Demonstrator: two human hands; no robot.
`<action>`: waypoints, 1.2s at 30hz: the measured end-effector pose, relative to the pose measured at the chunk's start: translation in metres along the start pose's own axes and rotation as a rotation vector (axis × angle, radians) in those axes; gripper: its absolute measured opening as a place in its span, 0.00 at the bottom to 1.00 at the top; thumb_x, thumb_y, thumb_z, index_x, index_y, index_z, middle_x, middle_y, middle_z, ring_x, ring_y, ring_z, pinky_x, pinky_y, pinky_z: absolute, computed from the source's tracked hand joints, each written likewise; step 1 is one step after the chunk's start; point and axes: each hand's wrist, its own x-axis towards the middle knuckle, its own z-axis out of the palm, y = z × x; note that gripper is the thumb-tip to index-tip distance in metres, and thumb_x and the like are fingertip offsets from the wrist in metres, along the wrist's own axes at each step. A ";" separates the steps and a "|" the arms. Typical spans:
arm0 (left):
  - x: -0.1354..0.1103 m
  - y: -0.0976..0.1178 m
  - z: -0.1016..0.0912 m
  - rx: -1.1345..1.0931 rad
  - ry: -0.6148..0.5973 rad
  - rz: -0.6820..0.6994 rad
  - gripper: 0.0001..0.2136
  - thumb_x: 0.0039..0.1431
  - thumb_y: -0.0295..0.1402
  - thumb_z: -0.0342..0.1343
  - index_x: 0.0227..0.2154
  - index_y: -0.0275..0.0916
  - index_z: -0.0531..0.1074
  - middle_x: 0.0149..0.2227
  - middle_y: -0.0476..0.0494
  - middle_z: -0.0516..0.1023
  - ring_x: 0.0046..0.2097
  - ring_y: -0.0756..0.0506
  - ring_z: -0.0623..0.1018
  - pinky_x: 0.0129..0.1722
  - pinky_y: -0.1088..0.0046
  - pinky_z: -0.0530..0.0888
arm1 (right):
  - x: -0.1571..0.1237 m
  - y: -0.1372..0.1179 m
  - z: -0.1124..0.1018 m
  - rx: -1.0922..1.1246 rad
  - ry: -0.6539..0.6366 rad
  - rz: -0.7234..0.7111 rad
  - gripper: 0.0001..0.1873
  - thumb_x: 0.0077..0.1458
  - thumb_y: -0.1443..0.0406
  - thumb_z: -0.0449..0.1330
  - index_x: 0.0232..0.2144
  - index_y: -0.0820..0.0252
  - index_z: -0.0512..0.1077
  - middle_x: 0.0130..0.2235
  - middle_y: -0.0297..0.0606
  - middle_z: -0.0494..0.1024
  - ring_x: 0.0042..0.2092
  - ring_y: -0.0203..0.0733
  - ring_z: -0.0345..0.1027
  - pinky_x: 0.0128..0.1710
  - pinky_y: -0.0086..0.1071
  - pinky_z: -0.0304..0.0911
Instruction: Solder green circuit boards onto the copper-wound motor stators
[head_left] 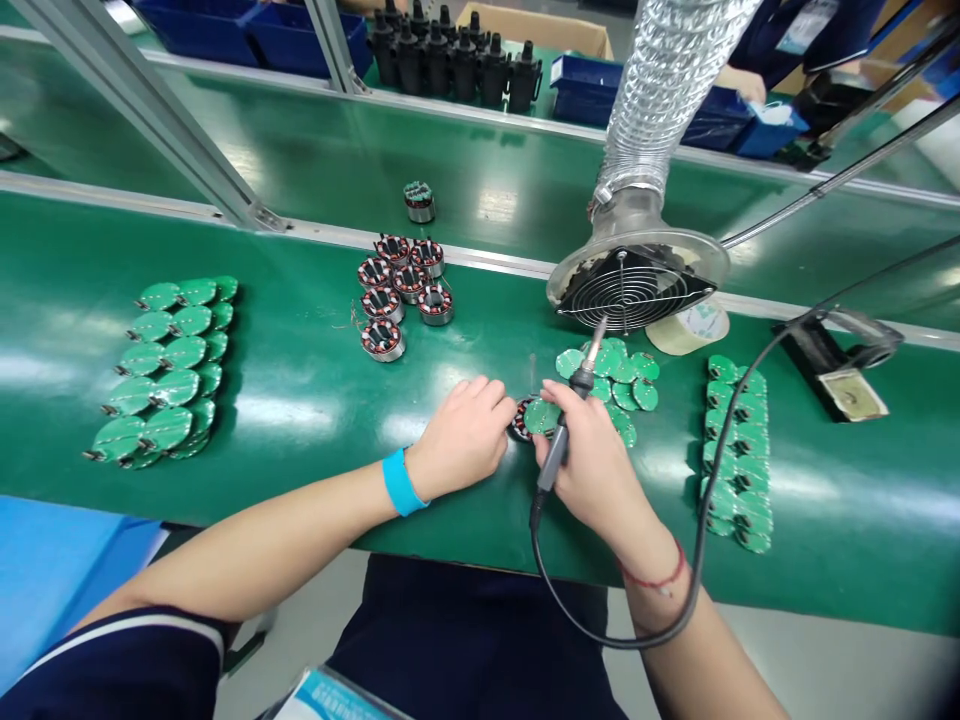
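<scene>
My right hand (598, 468) is closed around a soldering iron (556, 450), its tip pointing up and away from me. The same hand's thumb and fingers also touch the edge of a round green circuit board (540, 416). This board lies over a motor stator (519, 428) with copper windings, which it partly covers. My left hand (463, 438) is closed at the stator's left side, its fingertips against it. How firmly those fingers grip is partly hidden. Just beyond my right hand lies a loose pile of small green boards (621, 372).
Several stators (409, 283) stand behind my left hand. Overlapping rows of boards lie left (172, 385) and right (739, 450). A fume extractor hood (637, 285) hangs above the pile, near a tape roll (690, 325) and an iron stand (840, 370). The iron's cable (701, 560) loops over my right forearm.
</scene>
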 end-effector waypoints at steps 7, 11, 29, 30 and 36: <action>-0.004 -0.001 0.000 -0.065 -0.042 -0.018 0.06 0.70 0.30 0.57 0.36 0.37 0.75 0.40 0.40 0.76 0.42 0.39 0.73 0.43 0.61 0.69 | -0.004 0.003 0.004 0.173 -0.013 0.098 0.29 0.65 0.68 0.58 0.67 0.51 0.62 0.55 0.45 0.80 0.56 0.54 0.76 0.55 0.53 0.76; -0.004 -0.002 -0.006 -0.065 -0.056 -0.012 0.05 0.64 0.23 0.54 0.35 0.38 0.72 0.37 0.42 0.76 0.40 0.40 0.72 0.42 0.61 0.67 | -0.009 0.007 0.008 0.302 0.044 0.116 0.29 0.67 0.65 0.61 0.67 0.48 0.60 0.60 0.45 0.80 0.62 0.50 0.75 0.62 0.52 0.74; 0.013 0.001 0.000 -0.823 0.078 -0.183 0.06 0.67 0.27 0.60 0.34 0.41 0.80 0.36 0.48 0.75 0.44 0.43 0.74 0.58 0.58 0.71 | 0.000 0.005 0.003 0.322 -0.005 -0.058 0.37 0.67 0.69 0.60 0.72 0.44 0.53 0.67 0.47 0.75 0.73 0.56 0.63 0.69 0.62 0.64; 0.013 0.002 0.000 -0.824 0.075 -0.190 0.06 0.67 0.27 0.61 0.34 0.41 0.80 0.36 0.48 0.75 0.44 0.43 0.73 0.57 0.58 0.71 | 0.001 0.003 0.003 0.313 0.053 -0.089 0.36 0.67 0.68 0.60 0.71 0.43 0.54 0.63 0.45 0.78 0.71 0.55 0.67 0.68 0.61 0.66; 0.011 -0.002 0.001 -0.820 0.076 -0.192 0.06 0.67 0.30 0.61 0.32 0.41 0.77 0.35 0.48 0.74 0.44 0.43 0.72 0.53 0.61 0.71 | 0.011 -0.004 0.005 0.327 0.182 -0.125 0.27 0.68 0.71 0.59 0.63 0.42 0.62 0.40 0.30 0.83 0.41 0.44 0.78 0.49 0.45 0.72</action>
